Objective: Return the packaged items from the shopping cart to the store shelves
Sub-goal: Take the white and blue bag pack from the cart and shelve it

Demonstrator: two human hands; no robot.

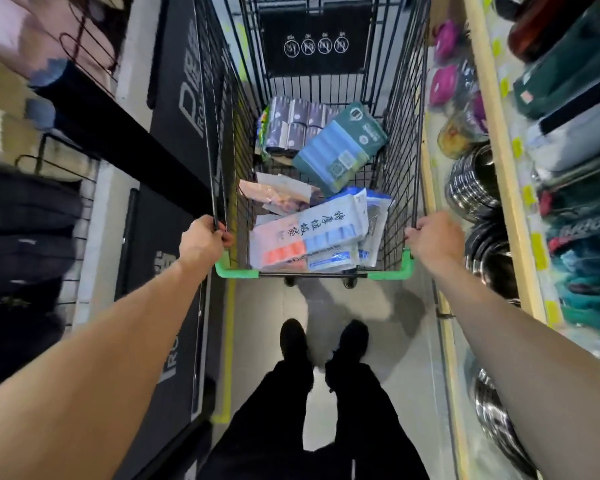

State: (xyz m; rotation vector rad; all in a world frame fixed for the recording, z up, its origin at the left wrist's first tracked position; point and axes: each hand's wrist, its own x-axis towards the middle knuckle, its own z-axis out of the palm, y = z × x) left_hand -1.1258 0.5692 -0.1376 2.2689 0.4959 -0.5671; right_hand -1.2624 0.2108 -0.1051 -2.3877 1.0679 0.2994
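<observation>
A black wire shopping cart (400, 174) with green handle corners stands in the aisle in front of me. My left hand (203, 239) grips its left rear rim. My right hand (433, 237) grips the right rear rim. Inside lie several packaged items: a white pack with blue and orange blocks (309, 233) nearest me, a teal and blue pack (340, 147) tilted in the middle, a dark multipack of rolls (297, 126) at the far end, and a clear pinkish packet (278, 197) on the left.
Store shelves (499, 161) on the right hold stacked steel bowls (475, 185), pink-lidded containers (445, 81) and teal packaged goods (575, 67). Dark display panels (184, 98) and wire racks line the left. My legs and black shoes (323, 341) stand on the grey floor behind the cart.
</observation>
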